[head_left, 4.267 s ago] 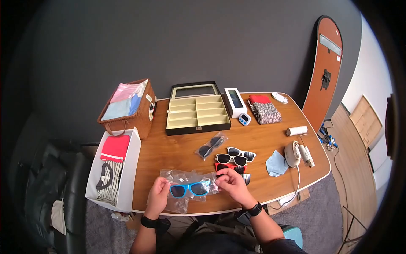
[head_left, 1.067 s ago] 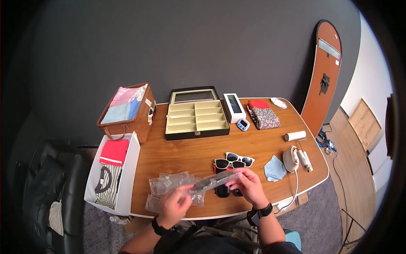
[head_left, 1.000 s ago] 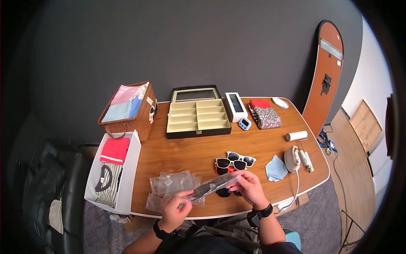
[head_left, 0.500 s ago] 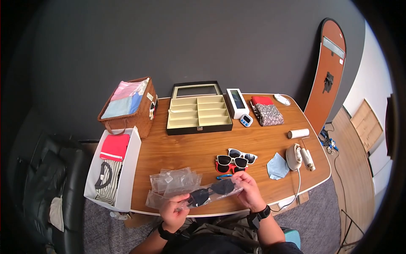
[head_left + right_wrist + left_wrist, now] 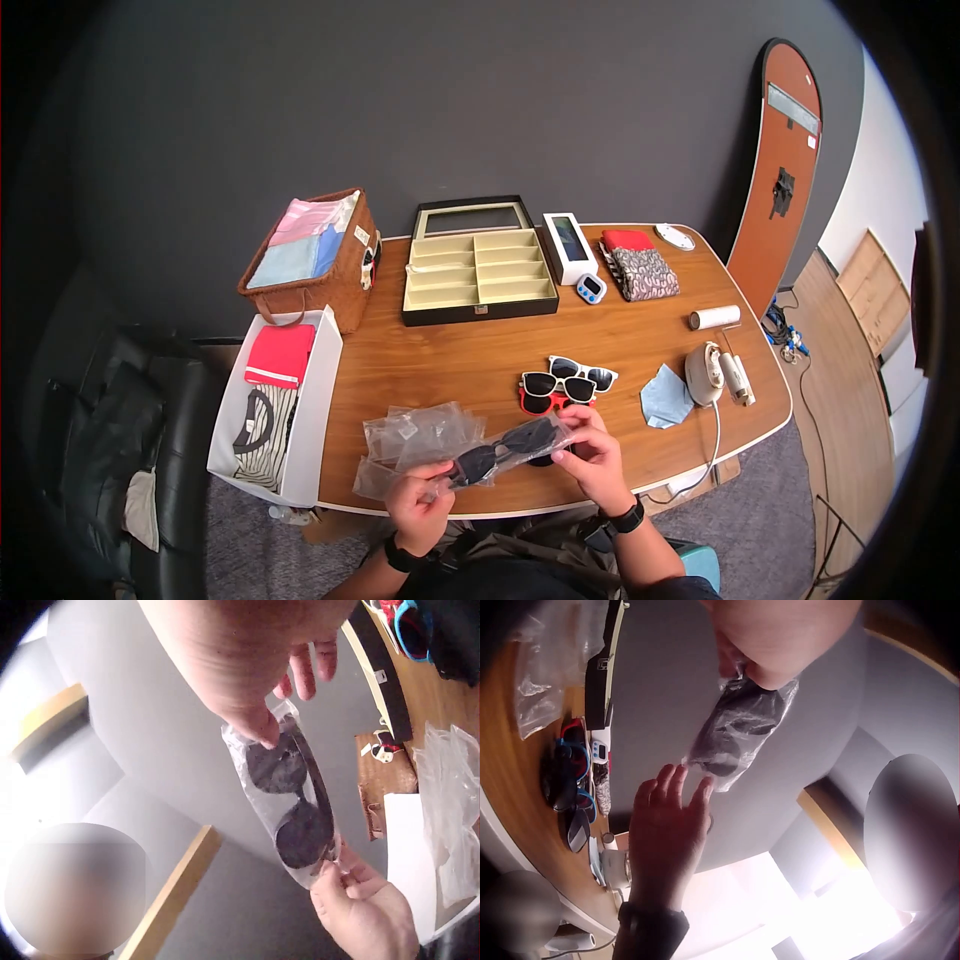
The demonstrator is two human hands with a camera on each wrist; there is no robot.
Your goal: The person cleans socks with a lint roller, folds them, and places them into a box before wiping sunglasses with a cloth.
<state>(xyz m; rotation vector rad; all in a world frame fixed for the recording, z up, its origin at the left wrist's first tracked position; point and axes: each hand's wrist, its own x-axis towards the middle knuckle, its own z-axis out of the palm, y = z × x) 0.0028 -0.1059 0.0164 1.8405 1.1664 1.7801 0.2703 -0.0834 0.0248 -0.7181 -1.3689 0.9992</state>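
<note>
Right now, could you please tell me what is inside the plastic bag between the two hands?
The plastic bag holds dark sunglasses; both lenses show. The end under the left hand is hidden.

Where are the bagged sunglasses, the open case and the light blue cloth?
Bagged sunglasses (image 5: 304,836): right wrist view, on the lower lens.
Open case (image 5: 440,315): head view, on its front wall.
Light blue cloth (image 5: 666,398): head view, on its middle.
</note>
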